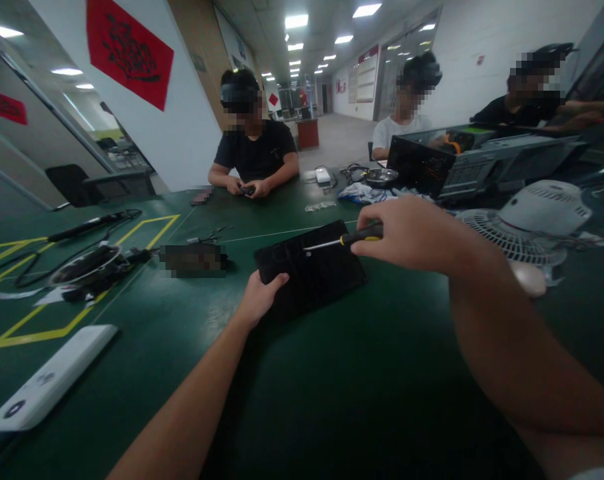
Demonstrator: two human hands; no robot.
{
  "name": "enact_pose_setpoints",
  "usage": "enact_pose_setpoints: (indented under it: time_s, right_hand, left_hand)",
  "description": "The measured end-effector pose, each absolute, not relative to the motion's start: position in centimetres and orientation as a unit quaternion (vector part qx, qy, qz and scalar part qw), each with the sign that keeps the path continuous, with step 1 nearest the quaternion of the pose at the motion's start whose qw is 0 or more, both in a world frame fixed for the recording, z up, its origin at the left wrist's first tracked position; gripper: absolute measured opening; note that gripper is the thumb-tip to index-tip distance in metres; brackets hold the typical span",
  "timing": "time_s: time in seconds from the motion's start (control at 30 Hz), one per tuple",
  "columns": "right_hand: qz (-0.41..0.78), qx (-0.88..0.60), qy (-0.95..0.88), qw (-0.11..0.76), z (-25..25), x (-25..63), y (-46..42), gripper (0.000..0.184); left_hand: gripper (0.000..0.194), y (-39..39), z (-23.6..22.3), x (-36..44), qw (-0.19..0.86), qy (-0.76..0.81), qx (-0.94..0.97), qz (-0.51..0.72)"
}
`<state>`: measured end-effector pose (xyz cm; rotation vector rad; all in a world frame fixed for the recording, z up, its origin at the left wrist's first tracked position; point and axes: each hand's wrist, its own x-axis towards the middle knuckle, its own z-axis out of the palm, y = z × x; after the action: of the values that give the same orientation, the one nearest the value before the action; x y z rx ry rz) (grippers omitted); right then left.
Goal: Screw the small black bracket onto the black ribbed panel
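A flat black rectangular panel (327, 273), its exact kind unclear, is in front of me over the green table. My left hand (263, 297) grips its near left edge, thumb on top and fingers out of sight beneath. In my right hand (407, 233) is a screwdriver (349, 237) with a black and yellow handle, its shaft pointing left across the panel. The tip is close to a small pale round spot on the panel, perhaps a screw; whether they touch I cannot tell.
A white elongated device (52, 377) lies at the left on the green table (172, 360). Cables and a round part (87, 263) sit beyond it. At the right are a white fan (527, 220) and an open computer case (482, 163). Several people sit across the table.
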<state>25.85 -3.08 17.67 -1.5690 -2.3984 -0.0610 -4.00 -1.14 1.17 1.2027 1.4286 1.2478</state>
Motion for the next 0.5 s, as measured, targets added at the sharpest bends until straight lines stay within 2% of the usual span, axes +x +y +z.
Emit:
enact_pose_setpoints:
  time_s: [0.1,0.33,0.5]
  right_hand:
    - [-0.047,-0.542,-0.823,0.162,18.1,26.4,-3.3,0.027]
    - [-0.037,-0.549,-0.819,0.163,18.0,25.6,-3.2,0.034]
    - [-0.032,-0.550,-0.820,0.157,17.9,25.2,-3.2,0.030]
  left_hand:
    - [0.053,-1.1,1.3,-4.0,0.437,0.570,0.483,0.501]
    - [0.054,-1.3,1.2,-4.0,0.439,0.567,0.484,0.502]
    - [0.055,-1.4,1.4,-3.9,0.444,0.567,0.478,0.502]
